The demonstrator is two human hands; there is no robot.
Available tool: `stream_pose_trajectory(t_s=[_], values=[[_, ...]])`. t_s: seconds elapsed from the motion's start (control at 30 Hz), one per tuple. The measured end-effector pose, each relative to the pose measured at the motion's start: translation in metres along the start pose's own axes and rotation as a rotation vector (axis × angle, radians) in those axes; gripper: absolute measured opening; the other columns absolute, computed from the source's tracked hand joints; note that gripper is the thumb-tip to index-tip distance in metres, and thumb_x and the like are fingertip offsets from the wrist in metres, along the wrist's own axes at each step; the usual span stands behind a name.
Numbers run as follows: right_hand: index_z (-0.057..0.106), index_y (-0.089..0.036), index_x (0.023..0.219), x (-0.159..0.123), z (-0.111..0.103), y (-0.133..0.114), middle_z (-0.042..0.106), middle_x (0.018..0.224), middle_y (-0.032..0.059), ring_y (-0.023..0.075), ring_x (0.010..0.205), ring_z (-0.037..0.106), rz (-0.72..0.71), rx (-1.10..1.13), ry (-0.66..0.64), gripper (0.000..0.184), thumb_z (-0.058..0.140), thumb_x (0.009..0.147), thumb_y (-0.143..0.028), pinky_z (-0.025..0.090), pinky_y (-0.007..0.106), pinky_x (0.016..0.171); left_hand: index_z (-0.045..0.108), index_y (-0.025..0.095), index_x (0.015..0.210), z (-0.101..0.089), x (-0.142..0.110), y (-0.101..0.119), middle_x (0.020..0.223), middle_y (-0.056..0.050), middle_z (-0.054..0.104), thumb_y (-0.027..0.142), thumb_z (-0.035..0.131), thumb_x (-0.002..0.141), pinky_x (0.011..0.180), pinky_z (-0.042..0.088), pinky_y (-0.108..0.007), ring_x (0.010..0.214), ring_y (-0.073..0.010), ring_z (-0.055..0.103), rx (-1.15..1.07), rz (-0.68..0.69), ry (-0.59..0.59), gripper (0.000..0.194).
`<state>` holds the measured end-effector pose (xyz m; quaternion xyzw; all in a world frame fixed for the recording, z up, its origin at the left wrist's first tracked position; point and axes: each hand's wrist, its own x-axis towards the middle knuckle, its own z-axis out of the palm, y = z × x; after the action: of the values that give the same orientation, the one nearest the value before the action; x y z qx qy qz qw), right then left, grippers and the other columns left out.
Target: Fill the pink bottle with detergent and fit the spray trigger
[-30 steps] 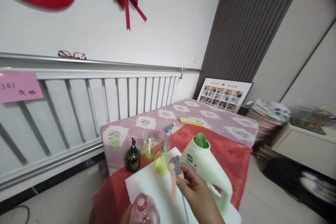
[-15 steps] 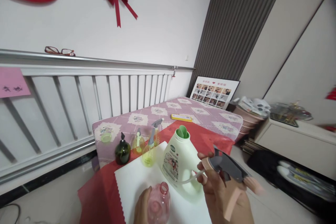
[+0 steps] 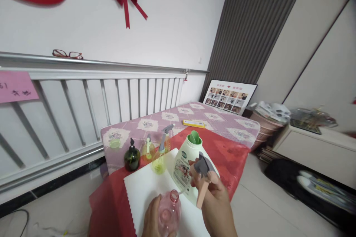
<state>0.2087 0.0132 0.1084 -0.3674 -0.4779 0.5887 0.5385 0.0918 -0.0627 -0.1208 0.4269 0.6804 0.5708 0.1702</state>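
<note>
My left hand (image 3: pixel 152 215) is wrapped round a clear pink bottle (image 3: pixel 169 214) whose open neck points up. In my right hand (image 3: pixel 215 200) is a grey and peach spray head (image 3: pixel 202 166), its thin dip tube (image 3: pixel 185 188) reaching left to the mouth of the pink bottle. Whether the tube's tip is inside the neck I cannot tell. Behind my right hand stands a large pale green detergent jug (image 3: pixel 182 164) with a green spout. A yellow spray bottle (image 3: pixel 159 163) with a grey head stands on the white sheet (image 3: pixel 144 189), left of the jug.
A dark green pump bottle (image 3: pixel 132 158), a yellow pump bottle (image 3: pixel 148 152) and another spray bottle (image 3: pixel 167 139) stand to the left. A yellow case (image 3: pixel 194 123) lies farther back. Red cloth (image 3: pixel 230 155) covers part of the table. Behind runs a white radiator (image 3: pixel 111 96).
My right hand has moved left with the spray head, bringing the dip tube to the pink bottle's mouth. My left hand still holds the bottle.
</note>
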Motion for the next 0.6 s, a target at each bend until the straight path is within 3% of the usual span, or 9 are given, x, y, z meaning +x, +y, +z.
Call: stream_pose_trajectory(t_s=[0.1,0.3,0.5,0.6], values=[[0.069,-0.026,0.102,0.003,0.004,0.007,0.076,0.103,0.0042,0.0229,0.098,0.068,0.061,0.01,-0.051,0.039,0.079,0.069,-0.044,0.055,0.037,0.091,0.051,0.024,0.134,0.002,0.0,0.004,0.135,-0.012,0.061,0.037,0.075,0.058,0.108,0.047,-0.047,0.128,-0.0364,0.054,-0.071,-0.018,0.06,0.08],[0.07,-0.023,0.099,0.003,0.007,0.019,0.076,0.104,0.0075,0.0268,0.106,0.065,0.074,-0.069,-0.101,0.044,0.081,0.064,-0.046,0.054,0.037,0.093,0.043,0.02,0.136,0.001,-0.002,0.003,0.139,-0.015,0.056,0.026,0.069,0.058,0.112,0.042,-0.046,0.131,-0.0352,0.051,0.052,-0.002,0.021,0.083],[0.073,-0.022,0.082,0.002,-0.007,0.041,0.076,0.082,0.0075,0.0271,0.098,0.068,0.07,-0.168,-0.131,0.044,0.07,0.067,-0.063,0.056,0.038,0.092,0.038,0.018,0.137,0.0,-0.003,0.01,0.141,-0.017,0.054,0.022,0.063,0.058,0.111,0.045,-0.044,0.132,-0.032,0.051,0.136,0.056,0.009,0.083],[0.074,-0.023,0.088,0.002,-0.014,0.049,0.075,0.081,0.0072,0.0266,0.096,0.068,0.044,-0.236,-0.242,0.038,0.068,0.072,-0.057,0.056,0.041,0.092,0.038,0.018,0.137,0.0,-0.005,0.013,0.14,-0.018,0.054,0.021,0.06,0.058,0.109,0.047,-0.047,0.13,-0.0328,0.052,0.15,0.066,0.032,0.083]])
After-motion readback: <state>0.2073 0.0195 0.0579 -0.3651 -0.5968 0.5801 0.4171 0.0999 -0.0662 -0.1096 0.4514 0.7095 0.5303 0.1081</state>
